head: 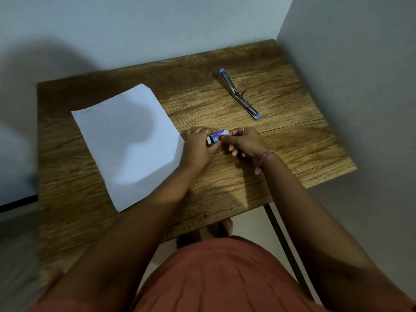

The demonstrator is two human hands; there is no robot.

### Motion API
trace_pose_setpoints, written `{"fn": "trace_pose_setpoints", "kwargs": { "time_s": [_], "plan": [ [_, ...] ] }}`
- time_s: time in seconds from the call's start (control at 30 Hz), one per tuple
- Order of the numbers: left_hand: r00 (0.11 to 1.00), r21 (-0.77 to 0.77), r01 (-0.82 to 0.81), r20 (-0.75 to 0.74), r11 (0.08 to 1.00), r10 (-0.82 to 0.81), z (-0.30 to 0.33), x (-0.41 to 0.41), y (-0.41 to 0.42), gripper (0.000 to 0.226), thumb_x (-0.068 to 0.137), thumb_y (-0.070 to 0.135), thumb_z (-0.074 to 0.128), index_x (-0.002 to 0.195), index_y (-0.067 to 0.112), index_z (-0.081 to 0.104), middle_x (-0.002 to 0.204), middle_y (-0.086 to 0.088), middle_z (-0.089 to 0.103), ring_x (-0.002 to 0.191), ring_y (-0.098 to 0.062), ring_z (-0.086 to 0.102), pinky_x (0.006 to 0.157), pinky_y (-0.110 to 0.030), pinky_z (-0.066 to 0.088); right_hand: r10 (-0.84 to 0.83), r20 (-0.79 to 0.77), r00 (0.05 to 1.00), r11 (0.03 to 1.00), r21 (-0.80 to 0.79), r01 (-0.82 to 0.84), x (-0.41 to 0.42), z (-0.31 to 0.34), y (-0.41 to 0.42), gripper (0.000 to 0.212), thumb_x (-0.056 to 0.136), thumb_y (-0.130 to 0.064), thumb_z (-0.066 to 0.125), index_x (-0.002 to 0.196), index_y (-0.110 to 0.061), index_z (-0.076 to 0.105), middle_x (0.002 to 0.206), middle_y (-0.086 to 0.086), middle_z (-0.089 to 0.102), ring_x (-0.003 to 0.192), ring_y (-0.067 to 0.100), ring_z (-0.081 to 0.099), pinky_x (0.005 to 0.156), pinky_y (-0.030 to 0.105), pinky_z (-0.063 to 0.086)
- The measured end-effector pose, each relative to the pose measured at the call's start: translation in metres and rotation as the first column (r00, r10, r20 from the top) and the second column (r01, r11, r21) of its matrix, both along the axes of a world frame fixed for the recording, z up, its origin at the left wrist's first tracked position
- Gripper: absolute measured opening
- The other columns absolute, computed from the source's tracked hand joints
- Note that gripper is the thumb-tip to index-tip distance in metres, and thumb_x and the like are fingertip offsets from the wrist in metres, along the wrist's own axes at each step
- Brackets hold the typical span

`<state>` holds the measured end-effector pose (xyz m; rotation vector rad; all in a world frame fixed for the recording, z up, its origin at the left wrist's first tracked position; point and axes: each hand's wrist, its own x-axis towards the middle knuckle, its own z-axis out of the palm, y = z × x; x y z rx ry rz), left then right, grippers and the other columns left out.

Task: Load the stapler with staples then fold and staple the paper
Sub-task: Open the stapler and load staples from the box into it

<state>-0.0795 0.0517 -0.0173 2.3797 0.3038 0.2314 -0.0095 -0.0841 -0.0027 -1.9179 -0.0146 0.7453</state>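
- Rust-orange garment (pixel 216 278) fills the bottom of the view, closest to the camera; both bare forearms reach forward from it over the bench.
- Wooden bench (pixel 225 188), dark grain, pushed into a corner between two pale walls; one dark metal leg (pixel 284 244) shows under its near right edge.
- White paper sheet (pixel 126 145) lies flat and unfolded on the left half of the bench, turned at an angle, partly shaded.
- Left hand (pixel 195 147) sits at the sheet's right corner, ring on one finger; fingers closed around the left end of the staple box.
- Right hand (pixel 243 140) is just right of the left hand, ring on one finger, pink thread band (pixel 265 157) at the wrist; fingers pinch the right end of the same box.
- Stapler (pixel 239 94) lies swung fully open on the far right part of the bench, metal with blue ends, well apart from both hands and untouched.
- Staple box (pixel 218 136), small, blue and white with print too small to read, is held between both hands mid-bench, a dark part showing at its left end.
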Motion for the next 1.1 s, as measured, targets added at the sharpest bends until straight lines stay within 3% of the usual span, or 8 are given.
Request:
{"fn": "trace_pose_setpoints", "kwargs": {
  "time_s": [0.2, 0.27, 0.43, 0.67, 0.8, 0.87, 0.93, 1.1],
  "plan": [
    [0.983, -0.184, 0.086, -0.142, 0.979, -0.113, 0.005, 0.004, 0.014, 0.051, 0.081, 0.012, 0.072, 0.130, 0.011, 0.057, 0.129, -0.007, 0.061, 0.119, -0.019, 0.057, 0.104, -0.037, 0.045, -0.055, -0.035, 0.998, 0.998, 0.008, 0.056, 0.004, 0.002, -0.003, 0.017, 0.084, -0.022, 0.071, 0.085, -0.006, 0.066, 0.053, 0.001, 0.059, 0.031, 0.003, 0.047, 0.031, 0.014, 0.027],
    [0.980, -0.243, 0.088, -0.154, 0.966, -0.128, 0.007, 0.003, 0.017, 0.054, 0.082, 0.006, 0.070, 0.133, 0.009, 0.052, 0.132, -0.008, 0.060, 0.120, -0.018, 0.057, 0.105, -0.035, 0.045, -0.084, -0.035, 0.996, 0.996, 0.019, 0.085, 0.004, 0.001, -0.004, 0.018, 0.084, -0.020, 0.070, 0.087, -0.003, 0.066, 0.046, -0.002, 0.059, 0.031, 0.004, 0.048, 0.030, 0.014, 0.027],
    [0.985, -0.314, 0.027, -0.152, 0.949, -0.078, 0.007, 0.001, 0.018, 0.058, 0.082, 0.003, 0.070, 0.135, 0.008, 0.049, 0.131, -0.008, 0.060, 0.117, -0.016, 0.059, 0.098, -0.022, 0.045, -0.166, -0.066, 0.984, 0.984, 0.061, 0.170, 0.007, 0.002, -0.014, 0.019, 0.085, -0.016, 0.069, 0.072, -0.006, 0.061, 0.043, -0.001, 0.060, 0.031, 0.004, 0.048, 0.030, 0.013, 0.031],
    [0.991, -0.405, 0.002, -0.120, 0.914, -0.056, 0.000, -0.003, 0.016, 0.055, 0.082, 0.001, 0.069, 0.133, 0.009, 0.051, 0.129, -0.007, 0.061, 0.112, -0.008, 0.057, 0.094, -0.015, 0.043, -0.077, -0.069, 0.995, 0.996, 0.039, 0.080, 0.013, 0.008, -0.022, 0.015, 0.085, -0.019, 0.069, 0.083, -0.007, 0.060, 0.044, -0.002, 0.061, 0.032, 0.004, 0.050, 0.031, 0.014, 0.035],
    [0.994, -0.454, -0.028, -0.110, 0.891, -0.025, -0.004, -0.003, 0.016, 0.057, 0.080, 0.002, 0.071, 0.133, 0.012, 0.051, 0.128, -0.005, 0.061, 0.112, -0.009, 0.057, 0.094, -0.016, 0.044, -0.005, 0.173, 0.985, 0.993, -0.111, 0.025, 0.026, 0.014, -0.023, 0.020, 0.083, -0.026, 0.071, 0.084, -0.007, 0.065, 0.058, 0.001, 0.067, 0.042, 0.011, 0.057, 0.042, 0.021, 0.045],
    [0.994, -0.470, -0.031, -0.107, 0.882, -0.023, -0.005, -0.003, 0.017, 0.058, 0.080, 0.002, 0.071, 0.133, 0.012, 0.051, 0.128, -0.005, 0.061, 0.114, -0.011, 0.057, 0.096, -0.019, 0.044, 0.026, 0.348, 0.937, 0.973, -0.224, 0.056, 0.037, 0.017, -0.018, 0.019, 0.083, -0.028, 0.070, 0.090, -0.012, 0.062, 0.075, 0.004, 0.070, 0.059, 0.017, 0.064, 0.056, 0.030, 0.052],
    [0.995, -0.480, -0.034, -0.103, 0.877, -0.017, -0.006, -0.003, 0.016, 0.059, 0.080, 0.003, 0.071, 0.134, 0.012, 0.050, 0.128, -0.005, 0.061, 0.116, -0.013, 0.057, 0.098, -0.022, 0.045, 0.162, 0.494, 0.854, 0.943, -0.332, 0.014, 0.047, 0.018, -0.007, 0.015, 0.085, -0.025, 0.067, 0.094, -0.014, 0.064, 0.086, 0.005, 0.069, 0.078, 0.020, 0.065, 0.071, 0.035, 0.053],
    [0.997, -0.490, -0.039, -0.081, 0.871, 0.000, -0.010, -0.006, 0.017, 0.059, 0.081, 0.005, 0.071, 0.135, 0.017, 0.050, 0.129, -0.001, 0.060, 0.116, -0.009, 0.055, 0.095, -0.020, 0.045, 0.429, 0.539, 0.725, 0.866, -0.474, -0.160, 0.065, 0.015, 0.025, 0.015, 0.084, -0.023, 0.066, 0.095, -0.014, 0.071, 0.099, 0.005, 0.071, 0.093, 0.019, 0.065, 0.080, 0.029, 0.050]
  ]
}}
